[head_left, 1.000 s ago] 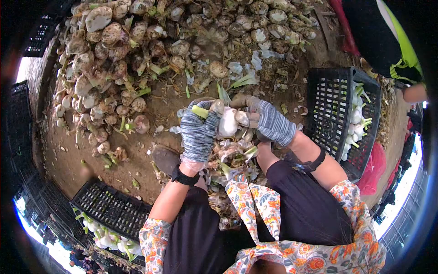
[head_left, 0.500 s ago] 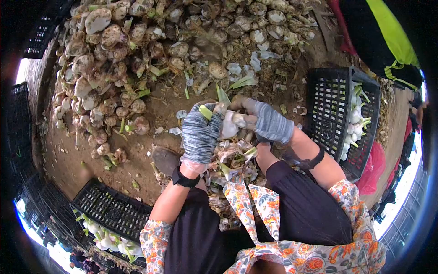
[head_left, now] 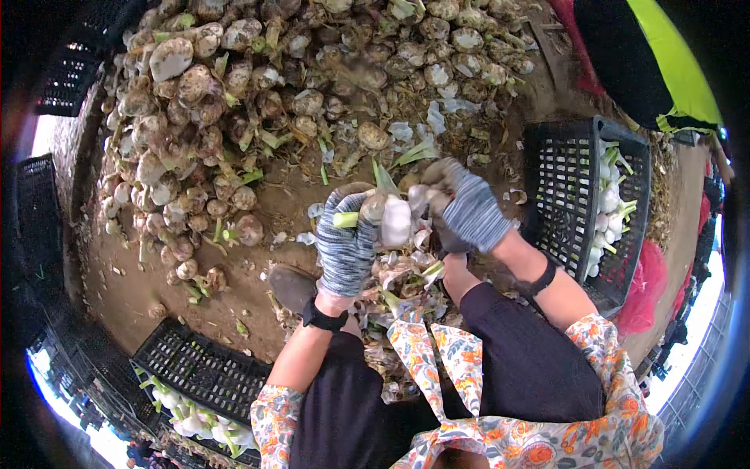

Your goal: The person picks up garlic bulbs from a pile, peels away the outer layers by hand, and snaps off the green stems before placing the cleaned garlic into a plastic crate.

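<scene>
A white garlic bulb (head_left: 396, 223) is gripped by my left hand (head_left: 344, 242), in a striped grey glove with fingers wrapped round its neck. The cut green stalk (head_left: 345, 220) pokes out between thumb and fingers. Just right of the bulb, my right hand (head_left: 471, 207), gloved alike, has its fingers bent and pinched at a strip of pale garlic skin (head_left: 419, 199). Its fingertips are partly hidden. Below both hands, between my feet, lies a heap of peeled-off skins (head_left: 402, 273).
Unpeeled garlic (head_left: 195, 86) is piled across the ground ahead and to the left. A black crate (head_left: 562, 195) with cleaned bulbs (head_left: 605, 211) stands at right, beside a pink net bag (head_left: 644, 285). Another black crate (head_left: 207, 371) sits lower left, near more white garlic (head_left: 191, 422).
My right hand has drawn away to the right from the bulb, exposing more of its white side. My left hand still grips it. The view has shifted slightly.
</scene>
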### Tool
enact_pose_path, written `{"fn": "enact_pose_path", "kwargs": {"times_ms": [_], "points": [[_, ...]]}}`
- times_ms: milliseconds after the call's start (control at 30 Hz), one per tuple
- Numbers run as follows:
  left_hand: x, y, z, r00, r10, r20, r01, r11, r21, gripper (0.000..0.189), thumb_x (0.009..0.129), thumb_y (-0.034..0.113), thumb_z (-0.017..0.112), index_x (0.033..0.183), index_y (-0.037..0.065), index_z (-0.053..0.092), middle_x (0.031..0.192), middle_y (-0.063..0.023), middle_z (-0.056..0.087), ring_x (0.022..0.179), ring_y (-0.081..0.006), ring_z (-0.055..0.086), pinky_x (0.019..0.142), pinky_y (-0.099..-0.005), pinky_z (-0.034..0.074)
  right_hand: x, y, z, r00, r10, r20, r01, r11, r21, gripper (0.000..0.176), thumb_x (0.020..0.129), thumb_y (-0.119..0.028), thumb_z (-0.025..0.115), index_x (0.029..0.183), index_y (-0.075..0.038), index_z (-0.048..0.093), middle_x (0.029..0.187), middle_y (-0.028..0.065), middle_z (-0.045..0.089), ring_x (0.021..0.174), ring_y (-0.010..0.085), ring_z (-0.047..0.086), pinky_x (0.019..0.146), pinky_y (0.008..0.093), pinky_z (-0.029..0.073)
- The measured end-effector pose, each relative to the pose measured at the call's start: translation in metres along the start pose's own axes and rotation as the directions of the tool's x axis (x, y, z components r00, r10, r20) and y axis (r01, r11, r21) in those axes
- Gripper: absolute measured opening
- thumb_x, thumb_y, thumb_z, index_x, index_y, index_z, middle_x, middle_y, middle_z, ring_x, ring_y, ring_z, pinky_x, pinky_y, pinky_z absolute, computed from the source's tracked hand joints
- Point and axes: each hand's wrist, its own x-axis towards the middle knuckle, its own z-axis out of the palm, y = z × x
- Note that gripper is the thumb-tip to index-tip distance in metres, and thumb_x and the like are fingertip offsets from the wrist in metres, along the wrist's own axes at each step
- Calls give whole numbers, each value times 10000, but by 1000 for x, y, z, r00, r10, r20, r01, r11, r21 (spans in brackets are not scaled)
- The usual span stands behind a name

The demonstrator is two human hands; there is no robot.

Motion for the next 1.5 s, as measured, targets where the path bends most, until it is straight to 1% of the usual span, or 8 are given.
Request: {"fn": "enact_pose_path", "kwargs": {"times_ms": [633,733,900,933,1000,1167,1267,1500], "points": [[-3,-38,3,793,-528,304,516,319,-795,297,916,385,492,963,98,547,884,-51,612,772,-181,592,696,-323,504,-6,-36,30,939,-327,-107,340,931,131,351,758,-222,664,1040,-58,534,716,67,615,574,168,573,560,315,499],[-5,-40,1,682,-646,341,434,-17,-901,254,904,365,521,969,127,580,858,-23,624,757,-202,609,646,-347,518,9,-13,14,945,269,188,-328,754,569,226,815,-120,567,1014,-20,527,714,68,610,605,126,585,528,288,494],[-10,-67,0,782,-452,430,529,116,-841,255,907,370,510,966,130,573,872,-29,629,813,-193,605,685,-351,518,1,-1,7,975,88,206,-167,899,406,222,800,-61,578,1017,-17,568,886,68,608,767,142,588,661,282,516],[-8,-65,2,908,-350,230,418,728,-543,260,908,371,507,960,125,573,876,-29,630,812,-194,605,690,-344,516,5,-15,7,962,88,257,-157,952,263,223,808,-87,585,1019,-16,584,865,84,623,756,146,592,661,297,511],[-2,-46,5,762,-534,367,496,118,-860,266,904,367,522,920,106,569,846,-34,627,773,-185,606,675,-310,513,3,-38,9,935,37,353,-8,996,-84,264,803,-212,612,1010,-49,615,823,138,637,754,249,618,685,345,492],[0,-68,4,681,-665,307,554,194,-810,268,876,347,581,942,88,572,830,-59,628,733,-179,608,641,-311,513,3,-35,9,686,-684,247,587,721,367,293,790,-273,648,1019,-91,633,978,125,634,910,326,596,815,358,473],[-5,-53,2,694,-625,357,500,62,-864,271,866,349,592,971,99,586,856,-52,642,758,-187,615,662,-339,518,-2,-39,-11,893,-123,433,-231,701,675,365,763,-155,672,1097,-41,575,1067,80,599,978,170,565,854,334,459],[-7,-12,3,808,-567,160,523,563,-640,333,891,374,542,964,52,582,844,-80,644,727,-179,628,641,-305,529,-12,-9,25,892,13,453,2,999,-32,388,822,-331,590,1070,-34,564,907,206,629,813,237,606,663,385,458]]}}
